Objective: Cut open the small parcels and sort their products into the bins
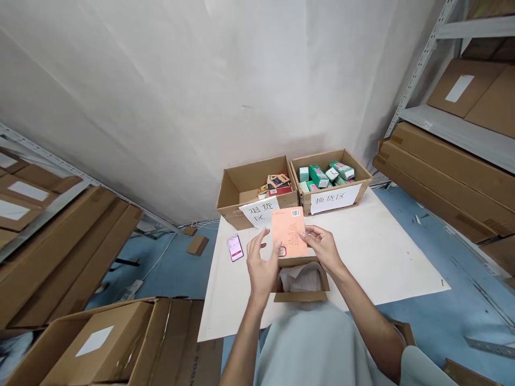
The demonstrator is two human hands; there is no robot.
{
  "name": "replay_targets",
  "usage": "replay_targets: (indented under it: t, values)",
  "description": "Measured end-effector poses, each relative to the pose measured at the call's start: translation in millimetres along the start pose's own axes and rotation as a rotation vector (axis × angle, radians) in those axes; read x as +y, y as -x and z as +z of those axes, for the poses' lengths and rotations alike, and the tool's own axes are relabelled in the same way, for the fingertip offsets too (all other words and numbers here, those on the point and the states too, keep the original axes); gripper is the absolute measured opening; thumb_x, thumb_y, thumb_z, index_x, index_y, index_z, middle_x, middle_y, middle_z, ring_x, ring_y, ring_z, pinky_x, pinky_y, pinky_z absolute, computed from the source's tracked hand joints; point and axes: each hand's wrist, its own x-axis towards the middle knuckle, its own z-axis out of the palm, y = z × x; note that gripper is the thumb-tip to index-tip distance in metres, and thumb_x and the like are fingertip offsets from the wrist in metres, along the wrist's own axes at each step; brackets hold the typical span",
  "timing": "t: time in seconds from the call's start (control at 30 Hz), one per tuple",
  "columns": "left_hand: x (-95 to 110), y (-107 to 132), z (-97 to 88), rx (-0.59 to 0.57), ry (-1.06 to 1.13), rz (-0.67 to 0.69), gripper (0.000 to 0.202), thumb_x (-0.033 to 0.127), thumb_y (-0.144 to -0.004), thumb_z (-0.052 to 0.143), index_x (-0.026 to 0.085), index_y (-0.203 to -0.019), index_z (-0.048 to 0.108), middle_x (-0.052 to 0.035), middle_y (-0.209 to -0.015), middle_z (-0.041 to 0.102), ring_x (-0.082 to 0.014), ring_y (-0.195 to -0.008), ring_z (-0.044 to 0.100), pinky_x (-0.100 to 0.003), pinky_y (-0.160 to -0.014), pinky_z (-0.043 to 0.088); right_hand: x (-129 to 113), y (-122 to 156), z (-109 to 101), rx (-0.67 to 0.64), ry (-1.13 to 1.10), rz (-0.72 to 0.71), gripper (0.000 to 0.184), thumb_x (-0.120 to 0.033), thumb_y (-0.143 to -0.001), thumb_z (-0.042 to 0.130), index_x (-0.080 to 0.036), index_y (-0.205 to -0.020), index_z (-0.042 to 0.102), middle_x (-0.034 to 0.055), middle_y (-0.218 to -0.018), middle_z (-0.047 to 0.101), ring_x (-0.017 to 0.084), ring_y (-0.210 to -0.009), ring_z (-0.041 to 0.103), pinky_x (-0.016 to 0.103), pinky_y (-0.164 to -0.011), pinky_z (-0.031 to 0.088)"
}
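Observation:
Upright above a small open cardboard box, a salmon-orange book (288, 228) faces me with its barcode at the top right and print on its cover. My right hand (322, 246) pinches the book's right edge, thumb in front. My left hand (261, 262) is at the lower left corner, its thumb against the cover and its fingers spread apart beside the book. Below, the small box (301, 296) stands open on the white table (378, 252), with whitish wrapping material (301, 277) inside.
Behind, a left carton (237, 185) with a handwritten sheet contains several books (279, 185); a right carton (362, 179) contains green-and-white packets (318, 176). A phone (235, 248) lies left on the table. Shelves with cartons flank both sides; a large box (156, 338) stands lower left.

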Motion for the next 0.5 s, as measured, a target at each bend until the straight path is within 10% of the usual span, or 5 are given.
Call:
replay_targets:
  t: [0.2,0.5]
  values:
    - [-0.1,-26.4,-16.3,-0.203,0.428,-0.440,0.071,0.060,-0.085,0.095,0.019,-0.141,0.079,-0.0138,-0.123,0.084,-0.0270,-0.114,0.080,-0.038,-0.098,0.065,-0.8,3.9,0.4,-0.071,-0.011,-0.002,0.053,-0.069,-0.075,0.101,-0.023,-0.098,0.088,0.0087,-0.099,0.087,0.027,-0.090,0.079,0.041,-0.087,0.069]
    - [9.4,-24.7,-23.6,-0.125,0.117,0.021,0.015,0.037,-0.100,0.076,0.026,-0.092,0.083,-0.0095,-0.124,0.084,-0.0297,-0.126,0.075,-0.045,-0.108,0.058,2.4,-1.7,-11.4,-0.055,0.233,-0.302,0.033,-0.059,-0.099,0.083,-0.031,-0.112,0.094,0.0040,-0.093,0.071,0.020,-0.086,0.066,0.033,-0.077,0.058]
